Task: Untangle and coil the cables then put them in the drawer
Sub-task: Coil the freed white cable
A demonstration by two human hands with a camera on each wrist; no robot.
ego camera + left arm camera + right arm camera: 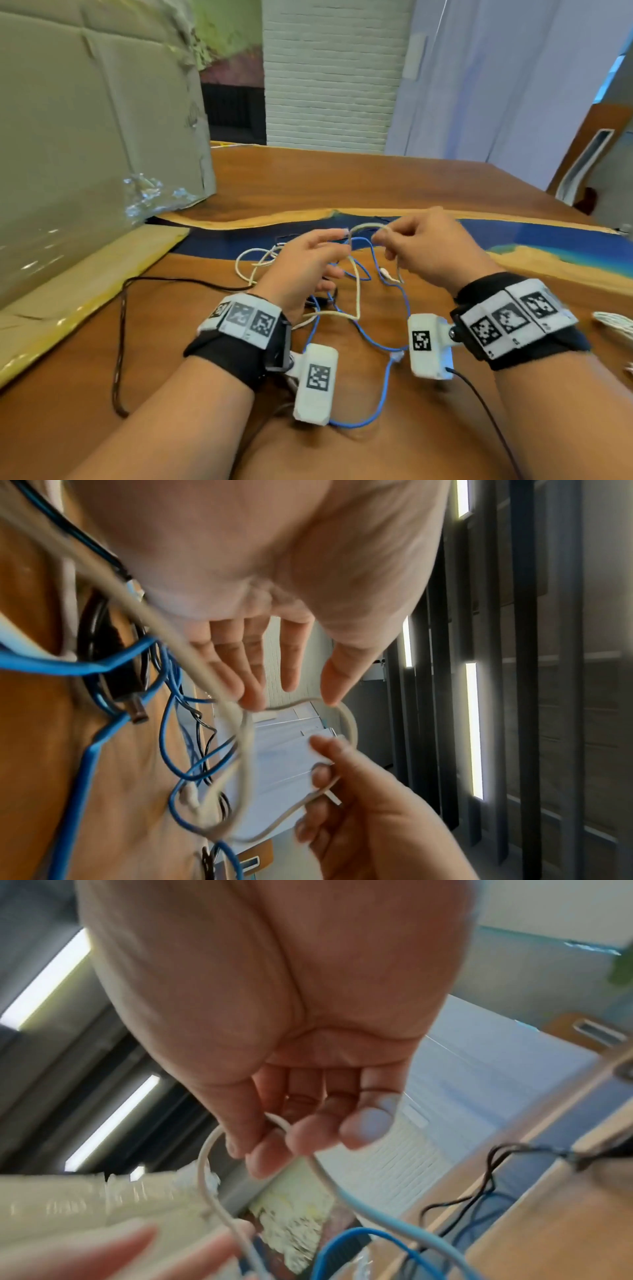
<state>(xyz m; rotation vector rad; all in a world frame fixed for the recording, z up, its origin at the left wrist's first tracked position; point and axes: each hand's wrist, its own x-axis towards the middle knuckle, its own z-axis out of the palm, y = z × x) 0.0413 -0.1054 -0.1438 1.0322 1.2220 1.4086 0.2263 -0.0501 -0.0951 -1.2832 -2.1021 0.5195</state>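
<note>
A tangle of cables lies on the wooden table [376,178]: a white cable [358,298], a blue cable [373,339] and a thin black cable [120,342]. Both hands hover over it with a loop of the white cable [351,723] raised between them. My right hand [380,240] pinches that loop between thumb and curled fingers [301,1139]. My left hand [339,243] has straight fingers, and its thumb tip [332,696] and one fingertip touch the loop without pinching it. The blue cable [89,750] hangs below the left palm.
A large cardboard box [85,120] fills the left side, with its flap [85,284] flat on the table. A bundle of white cable [616,325] lies at the right edge. A dark blue inlay [513,236] crosses the tabletop behind the hands.
</note>
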